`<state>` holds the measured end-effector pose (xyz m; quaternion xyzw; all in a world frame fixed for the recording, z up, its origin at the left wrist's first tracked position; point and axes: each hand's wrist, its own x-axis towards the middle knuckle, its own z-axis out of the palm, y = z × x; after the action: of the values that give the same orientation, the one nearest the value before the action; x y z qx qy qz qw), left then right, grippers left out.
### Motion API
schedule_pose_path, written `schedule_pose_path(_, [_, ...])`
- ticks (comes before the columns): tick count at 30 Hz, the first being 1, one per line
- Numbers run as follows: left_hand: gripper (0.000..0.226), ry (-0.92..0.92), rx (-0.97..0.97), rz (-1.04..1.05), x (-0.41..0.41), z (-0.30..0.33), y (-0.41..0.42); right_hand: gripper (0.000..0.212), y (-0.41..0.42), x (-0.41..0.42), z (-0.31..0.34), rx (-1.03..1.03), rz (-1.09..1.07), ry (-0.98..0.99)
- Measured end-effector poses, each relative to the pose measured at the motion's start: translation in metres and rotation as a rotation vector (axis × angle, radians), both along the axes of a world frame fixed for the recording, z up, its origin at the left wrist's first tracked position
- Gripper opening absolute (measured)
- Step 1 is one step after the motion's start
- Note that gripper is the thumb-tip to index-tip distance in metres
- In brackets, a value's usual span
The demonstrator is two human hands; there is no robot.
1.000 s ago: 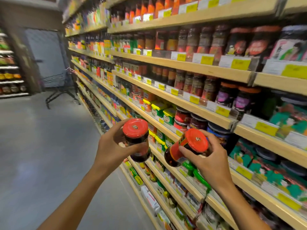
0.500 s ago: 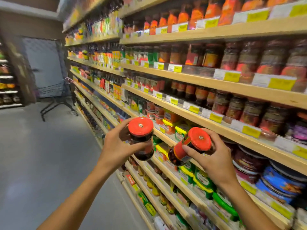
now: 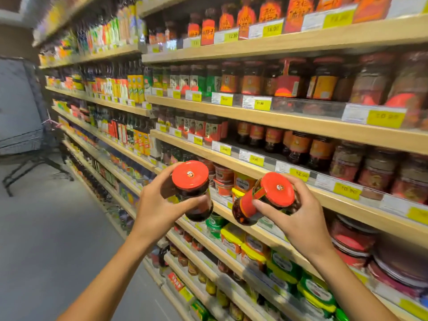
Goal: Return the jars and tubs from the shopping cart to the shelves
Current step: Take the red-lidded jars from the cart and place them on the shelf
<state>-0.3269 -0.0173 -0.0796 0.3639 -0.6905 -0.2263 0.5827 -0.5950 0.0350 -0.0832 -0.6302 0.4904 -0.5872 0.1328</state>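
- The left hand [image 3: 157, 205] grips a dark jar [image 3: 196, 200] with a red lid, fingers curled round its glass body; the jar stands nearly upright, lid toward the camera.
- The right hand [image 3: 298, 218] grips a second jar [image 3: 252, 205], also red-lidded and with a red label, thumb across the label and fingers wrapped behind; this jar is tilted, its base pointing down and left.
- Both jars are held side by side, apart, in front of the shelves [image 3: 254, 117], level with a row of small red and yellow tubs [image 3: 231, 181].
- The wooden shelves run from lower right to far left, packed with jars and bottles behind yellow price tags [image 3: 262, 104].
- A shopping cart [image 3: 20, 135] stands well back at the aisle's far end on the grey floor [image 3: 46, 228].
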Motion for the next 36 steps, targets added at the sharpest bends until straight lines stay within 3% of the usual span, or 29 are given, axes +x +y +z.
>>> schedule_pose_path(10, [0.074, -0.017, -0.084, -0.122, -0.01, 0.02, -0.128, 0.07, -0.107, 0.006, 0.017, -0.102, -0.077, -0.005])
schedule_pose_path(22, [0.076, 0.086, -0.149, -0.456, -0.012, 0.026, -0.257, 0.075, -0.169, 0.042, 0.025, -0.322, -0.407, 0.011])
schedule_pose_path(28, [0.076, 0.185, -0.156, -0.598, -0.007, 0.042, -0.304, 0.076, -0.204, 0.059, 0.032, -0.447, -0.568, 0.02])
schedule_pose_path(36, [0.077, 0.255, -0.202, -0.689, -0.014, 0.038, -0.341, 0.077, -0.227, 0.062, 0.017, -0.446, -0.625, 0.093])
